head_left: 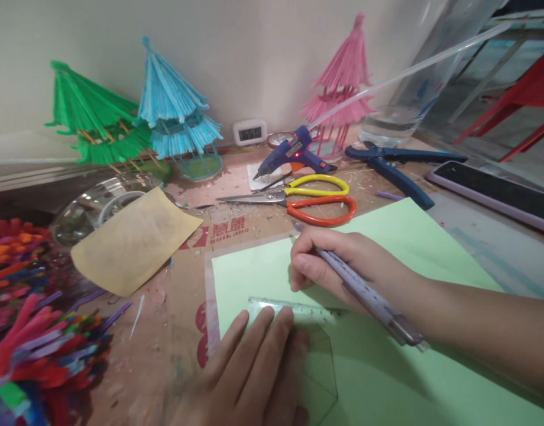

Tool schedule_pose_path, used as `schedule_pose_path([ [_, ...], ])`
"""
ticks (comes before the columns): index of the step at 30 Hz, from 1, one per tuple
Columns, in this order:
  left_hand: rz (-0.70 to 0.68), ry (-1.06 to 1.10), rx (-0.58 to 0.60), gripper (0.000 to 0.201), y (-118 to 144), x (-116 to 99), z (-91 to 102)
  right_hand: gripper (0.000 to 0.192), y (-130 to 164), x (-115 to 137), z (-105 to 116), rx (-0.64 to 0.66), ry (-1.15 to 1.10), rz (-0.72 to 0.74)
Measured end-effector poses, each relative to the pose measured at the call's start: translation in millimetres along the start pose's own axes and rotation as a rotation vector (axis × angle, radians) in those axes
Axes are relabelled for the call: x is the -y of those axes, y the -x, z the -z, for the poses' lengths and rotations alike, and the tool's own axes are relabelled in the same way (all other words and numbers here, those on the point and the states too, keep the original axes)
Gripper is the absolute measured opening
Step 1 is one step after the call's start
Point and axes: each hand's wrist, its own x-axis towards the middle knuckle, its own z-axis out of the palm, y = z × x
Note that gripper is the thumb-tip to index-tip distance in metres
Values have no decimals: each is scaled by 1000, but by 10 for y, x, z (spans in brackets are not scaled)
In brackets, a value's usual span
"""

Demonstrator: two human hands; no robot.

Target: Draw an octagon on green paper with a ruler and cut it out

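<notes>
While the left hand (249, 373) presses flat, fingers together, on the slippery clear ruler (294, 310), the right hand (338, 260) pinches a pen (365, 293) over thin, floppy green paper (405, 248) near on the desk (165, 331).

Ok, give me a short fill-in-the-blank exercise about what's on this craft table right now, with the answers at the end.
1. The right hand holds a ____ over the light green paper.
2. The left hand presses a clear ____ flat on that paper.
3. The scissors have one yellow handle and one ____ handle.
4. The glue gun stands in front of the ____ model pagoda.

Missing words: pen; ruler; orange; pink
</notes>
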Motion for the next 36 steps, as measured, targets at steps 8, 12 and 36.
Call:
schedule_pose_path([
  [8,-66,-32,37,41,-14,24,29,21,-17,13,3,2,11,-3],
  [12,-8,-5,8,39,-23,1,24,21,-19,13,4,2,17,-9],
  [36,-31,-32,-2,40,-11,16,22,26,-13,-15,-21,-16,-66,-31],
])
